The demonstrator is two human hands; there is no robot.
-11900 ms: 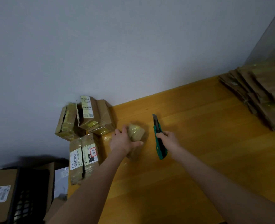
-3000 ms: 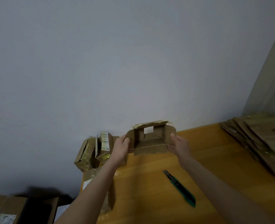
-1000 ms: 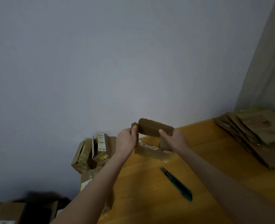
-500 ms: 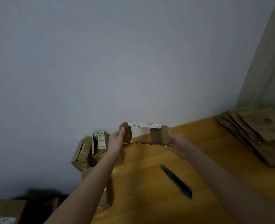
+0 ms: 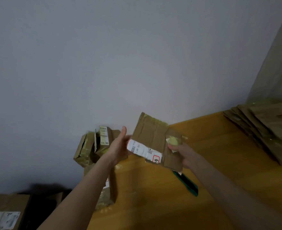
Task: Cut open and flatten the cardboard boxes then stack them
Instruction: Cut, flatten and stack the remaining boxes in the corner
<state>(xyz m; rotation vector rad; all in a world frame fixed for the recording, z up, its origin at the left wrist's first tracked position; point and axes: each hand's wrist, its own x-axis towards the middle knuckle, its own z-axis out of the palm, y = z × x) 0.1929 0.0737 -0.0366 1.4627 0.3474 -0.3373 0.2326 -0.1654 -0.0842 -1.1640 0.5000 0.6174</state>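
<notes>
The green knife (image 5: 187,184) lies on the counter (image 5: 153,206), its tip hidden behind the flat box (image 5: 151,135). The right hand (image 5: 185,155) pinches that box up in the air. The left hand (image 5: 120,146) is at its other edge, but its fingers are hidden, so I cannot tell its grip. The far pile of flat boxes (image 5: 266,127) is cut off.

A flattened box (image 5: 151,138) is held above the wooden table (image 5: 153,208), tilted, label side facing the camera. The right hand (image 5: 185,155) pinches its right edge, thumb on the taped corner. The left hand (image 5: 120,146) meets the left edge, thumb straight up, fingers hidden behind the card. Below lies a green utility knife (image 5: 187,184). Unopened boxes (image 5: 95,143) sit by the wall (far left), and a stack of flattened boxes (image 5: 263,128) lies at the right.
</notes>
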